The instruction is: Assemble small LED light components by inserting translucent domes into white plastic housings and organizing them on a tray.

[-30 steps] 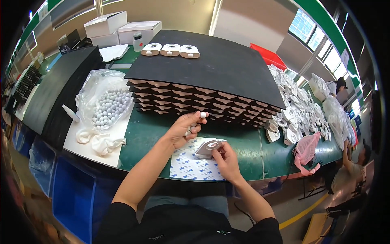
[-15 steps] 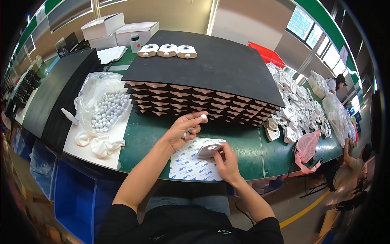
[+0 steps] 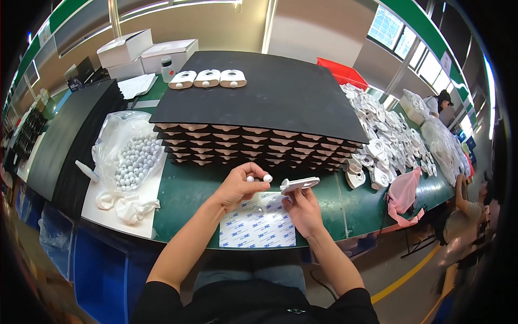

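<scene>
Before black board stack [image 3: 259, 105] topped by 3 housings [image 3: 207, 80]: left hand [image 3: 237, 187] clasping white balls [image 3: 267, 177], right hand [image 3: 306, 214] gripping white part [image 3: 299, 184].

Blue printing stands on the white sheet [image 3: 258, 229] that lies flat at the near edge of the green tabletop [image 3: 186, 200]: a short, bold mark repeats in slanting rows over the surface, with smaller, fainter lettering set between the repeats. The small bottle [image 3: 167, 65] beside the white boxes [image 3: 167, 49] carries a red patch, on which any wording is too small to read. A pale notice [image 3: 445, 61] on the green beam [image 3: 431, 26] at upper right and a small light emblem [image 3: 296, 311] on the black shirt [image 3: 237, 297] are likewise illegible.
</scene>
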`<state>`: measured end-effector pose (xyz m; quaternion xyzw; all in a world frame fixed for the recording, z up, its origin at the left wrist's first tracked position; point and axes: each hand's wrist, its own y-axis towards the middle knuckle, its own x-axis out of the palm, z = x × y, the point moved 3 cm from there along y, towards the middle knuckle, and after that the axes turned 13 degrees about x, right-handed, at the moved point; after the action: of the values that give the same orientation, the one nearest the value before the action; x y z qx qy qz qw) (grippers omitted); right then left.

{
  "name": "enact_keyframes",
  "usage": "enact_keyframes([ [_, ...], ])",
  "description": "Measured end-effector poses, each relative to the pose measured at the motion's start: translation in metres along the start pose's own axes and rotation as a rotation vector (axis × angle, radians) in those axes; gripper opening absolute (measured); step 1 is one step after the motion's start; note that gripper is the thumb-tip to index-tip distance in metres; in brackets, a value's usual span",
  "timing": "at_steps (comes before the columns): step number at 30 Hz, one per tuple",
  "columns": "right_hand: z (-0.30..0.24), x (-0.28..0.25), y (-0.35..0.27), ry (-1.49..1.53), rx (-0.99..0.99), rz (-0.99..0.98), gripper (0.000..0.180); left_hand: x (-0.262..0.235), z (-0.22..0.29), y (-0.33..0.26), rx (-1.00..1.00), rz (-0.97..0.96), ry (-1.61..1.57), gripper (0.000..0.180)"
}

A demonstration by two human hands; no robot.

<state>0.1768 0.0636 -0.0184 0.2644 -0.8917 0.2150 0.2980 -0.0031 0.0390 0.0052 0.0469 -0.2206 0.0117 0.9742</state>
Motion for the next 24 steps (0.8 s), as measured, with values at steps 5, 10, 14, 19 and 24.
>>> enact_keyframes([
  [5,0.004,-0.005,0.003,0.046,0.057,-0.034,0.015,0.014,0.002,-0.002,0.056,-0.037,0.203,0.027],
  [10,0.004,-0.003,0.002,0.027,0.047,-0.049,0.015,0.015,0.001,-0.002,0.049,-0.060,0.256,0.025],
  [14,0.004,-0.002,0.001,0.024,0.041,-0.054,0.015,0.013,-0.001,-0.001,0.058,-0.052,0.267,0.025],
  [19,0.004,-0.003,0.003,-0.019,0.029,-0.067,0.015,0.012,-0.003,0.000,0.081,-0.082,0.343,0.024],
  [24,0.003,0.000,0.002,-0.019,0.039,-0.068,0.017,0.015,-0.004,0.000,0.163,-0.101,0.387,0.027],
])
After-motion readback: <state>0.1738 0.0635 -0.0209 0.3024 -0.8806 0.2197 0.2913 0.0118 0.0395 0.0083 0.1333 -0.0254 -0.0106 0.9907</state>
